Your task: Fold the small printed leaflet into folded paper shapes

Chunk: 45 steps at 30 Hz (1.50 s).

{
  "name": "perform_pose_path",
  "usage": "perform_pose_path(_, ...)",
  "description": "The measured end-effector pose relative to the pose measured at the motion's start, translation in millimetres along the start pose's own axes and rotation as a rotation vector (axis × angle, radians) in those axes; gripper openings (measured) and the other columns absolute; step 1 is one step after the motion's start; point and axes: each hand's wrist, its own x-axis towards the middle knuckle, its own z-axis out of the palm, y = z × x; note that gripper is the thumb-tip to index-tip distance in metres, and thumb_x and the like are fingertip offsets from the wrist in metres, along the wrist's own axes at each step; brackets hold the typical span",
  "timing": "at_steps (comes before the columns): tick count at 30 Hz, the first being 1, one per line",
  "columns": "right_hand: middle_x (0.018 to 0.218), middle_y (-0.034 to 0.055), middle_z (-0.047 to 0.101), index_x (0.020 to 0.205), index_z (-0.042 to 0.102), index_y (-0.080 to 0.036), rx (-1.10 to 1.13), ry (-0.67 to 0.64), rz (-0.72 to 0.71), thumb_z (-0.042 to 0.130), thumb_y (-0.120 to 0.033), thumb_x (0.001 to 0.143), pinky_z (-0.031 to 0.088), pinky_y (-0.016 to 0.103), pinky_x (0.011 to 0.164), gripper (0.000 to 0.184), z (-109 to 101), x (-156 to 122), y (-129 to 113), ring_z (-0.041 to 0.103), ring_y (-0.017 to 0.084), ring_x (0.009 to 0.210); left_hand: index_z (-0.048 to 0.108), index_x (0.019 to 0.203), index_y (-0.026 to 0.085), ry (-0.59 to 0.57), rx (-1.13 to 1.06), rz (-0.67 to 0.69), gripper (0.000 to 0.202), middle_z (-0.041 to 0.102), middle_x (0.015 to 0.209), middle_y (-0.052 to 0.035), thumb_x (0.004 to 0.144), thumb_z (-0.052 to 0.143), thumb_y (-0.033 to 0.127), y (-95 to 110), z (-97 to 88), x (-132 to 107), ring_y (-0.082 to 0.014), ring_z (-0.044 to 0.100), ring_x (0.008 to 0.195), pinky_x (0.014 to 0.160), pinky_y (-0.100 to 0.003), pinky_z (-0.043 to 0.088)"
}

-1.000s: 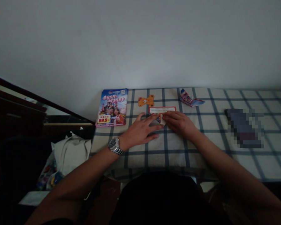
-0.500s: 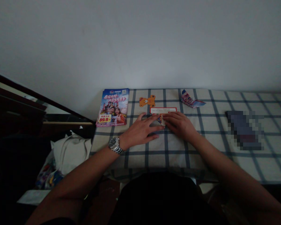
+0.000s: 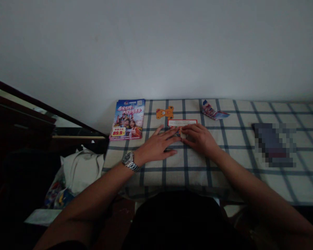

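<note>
A printed paper leaflet (image 3: 182, 122) with a red edge and a white panel lies on the checked cloth in front of me, partly folded over. My left hand (image 3: 160, 143), wearing a metal watch (image 3: 129, 161), rests flat with fingers apart, its fingertips on the leaflet's left part. From the right, my right hand (image 3: 200, 139) presses bent, close-together fingers and thumb onto the folded part of the same leaflet. The fingers of both hands nearly meet and hide much of the fold.
Stacked leaflets (image 3: 127, 119) lie at the table's left end. Behind my hands are a bear-shaped cutout (image 3: 164, 113) and a folded paper piece (image 3: 214, 111) against the wall side. A blurred dark flat object (image 3: 272, 144) lies right. A white bag (image 3: 82, 168) stands below left.
My left fingers have shifted slightly over the leaflet, and the fold is pressed a little flatter under my right fingertips. The camera view has turned slightly left.
</note>
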Motion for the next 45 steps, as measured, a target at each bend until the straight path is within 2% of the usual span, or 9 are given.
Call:
perform_pose_path(7,0.133,0.0103,0.075,0.123,0.074,-0.024,0.01,-0.038,0.008,0.074,-0.032,0.097,0.057,0.056,0.106,0.027,-2,2,-1,0.068,0.033,0.123,0.042,0.16,0.028,0.026,-0.021,0.024,0.059,0.028,0.177,-0.0093,0.108,0.056,0.052,-4,3.9,-2,-0.0254,0.033,0.162,0.137,-0.059,0.006)
perform_pose_path(12,0.13,0.0104,0.076,0.12,0.074,-0.022,-0.002,-0.034,0.013,0.075,-0.031,0.097,0.057,0.055,0.105,0.025,-2,2,-1,0.068,0.033,0.12,0.043,0.161,0.027,0.035,0.028,0.024,0.047,0.032,0.175,-0.0072,0.114,0.04,0.025,-7,-0.4,-1,-0.021,0.03,0.163,0.138,-0.056,0.014)
perform_pose_path(15,0.13,0.0104,0.077,0.12,0.074,-0.023,0.002,-0.033,0.015,0.074,-0.032,0.097,0.057,0.056,0.105,0.025,-1,2,-1,0.068,0.033,0.121,0.044,0.16,0.028,0.077,0.042,-0.008,0.049,0.03,0.176,-0.007,0.112,0.042,0.02,-12,-5.0,-2,-0.0235,0.027,0.164,0.136,-0.057,0.022)
perform_pose_path(18,0.129,0.0109,0.077,0.119,0.075,-0.023,0.005,-0.035,0.019,0.073,-0.033,0.098,0.057,0.056,0.105,0.023,-1,2,0,0.068,0.033,0.123,0.047,0.159,0.032,0.105,0.052,-0.026,0.05,0.026,0.177,-0.0072,0.111,0.046,0.02,-20,-7.1,-5,-0.0274,0.028,0.164,0.135,-0.06,0.027)
perform_pose_path(21,0.129,0.0105,0.077,0.118,0.075,-0.023,0.008,-0.043,0.025,0.074,-0.033,0.097,0.057,0.056,0.106,0.022,-1,2,0,0.068,0.033,0.123,0.042,0.163,0.033,0.125,0.038,-0.013,0.056,0.032,0.174,-0.0077,0.109,0.049,0.018,-28,-6.7,-8,-0.0289,0.035,0.161,0.132,-0.06,0.033)
perform_pose_path(27,0.13,0.0106,0.077,0.118,0.076,-0.023,0.023,-0.042,0.025,0.074,-0.031,0.098,0.056,0.056,0.107,0.022,-2,2,-2,0.068,0.032,0.123,0.041,0.164,0.028,0.152,0.036,-0.091,0.056,0.039,0.171,-0.01,0.11,0.044,0.017,-31,-4.4,-11,-0.0301,0.042,0.156,0.129,-0.06,0.04)
perform_pose_path(32,0.131,0.0111,0.076,0.12,0.075,-0.023,0.022,-0.036,0.024,0.074,-0.031,0.097,0.056,0.056,0.108,0.024,-3,2,-3,0.068,0.033,0.124,0.048,0.16,0.021,0.142,0.006,-0.163,0.049,0.047,0.166,-0.0103,0.112,0.037,0.021,-24,-4.2,-5,-0.0274,0.053,0.148,0.124,-0.053,0.049)
perform_pose_path(39,0.132,0.01,0.076,0.12,0.075,-0.023,0.008,-0.032,0.024,0.075,-0.03,0.097,0.056,0.056,0.108,0.024,0,1,-1,0.068,0.032,0.124,0.044,0.161,0.014,0.136,-0.019,-0.223,0.051,0.038,0.172,-0.0119,0.113,0.028,0.021,-17,-4.8,-4,-0.0266,0.047,0.154,0.127,-0.049,0.048)
perform_pose_path(45,0.133,0.0111,0.076,0.119,0.075,-0.022,0.012,-0.032,0.018,0.073,-0.03,0.098,0.056,0.056,0.108,0.023,-1,2,-3,0.067,0.033,0.125,0.044,0.16,0.012,0.163,-0.034,-0.211,0.05,0.042,0.168,-0.0156,0.112,0.033,0.023,-16,-5.8,-1,-0.0288,0.047,0.154,0.127,-0.05,0.047)
